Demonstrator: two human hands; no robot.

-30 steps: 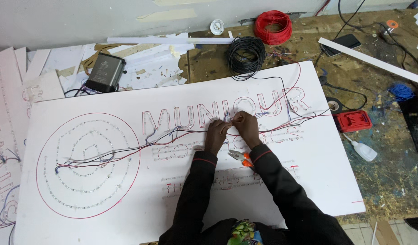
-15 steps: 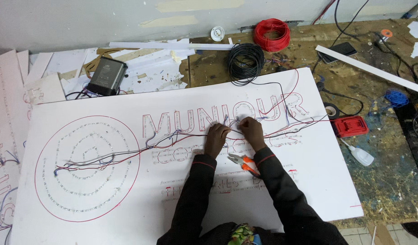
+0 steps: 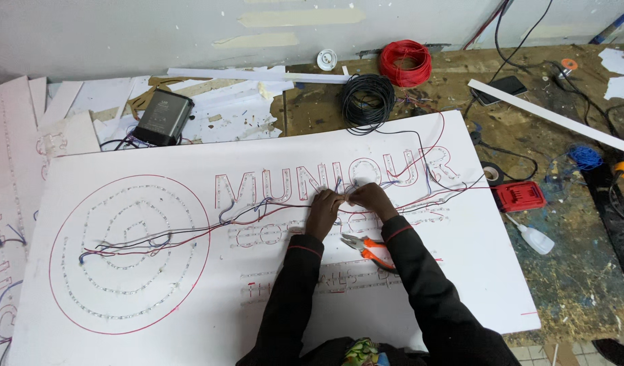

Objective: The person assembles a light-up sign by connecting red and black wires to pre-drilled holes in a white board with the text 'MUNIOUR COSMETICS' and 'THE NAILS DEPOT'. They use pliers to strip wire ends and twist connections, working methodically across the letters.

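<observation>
Both hands meet over the middle of a large white sign board [image 3: 420, 298] that lies flat on the bench, just below the row of outlined letters. The left hand [image 3: 323, 207] and the right hand [image 3: 369, 198] each pinch thin red and blue wires [image 3: 258, 207] between fingertips, the two grips closed and almost touching; whether the pinched ends are joined cannot be told. The wires run long-ways left to right across the board, trailing left toward the red-outlined circle of concentric dotted rings [image 3: 129, 254] and right past the letters. Orange-handled pliers [image 3: 366, 249] lie on the board just below the hands, between the forearms, nearer the right one. No container stands open; a coil of black wire [image 3: 367, 102] and a coil of red wire [image 3: 405, 62] sit beyond the board's far edge.
</observation>
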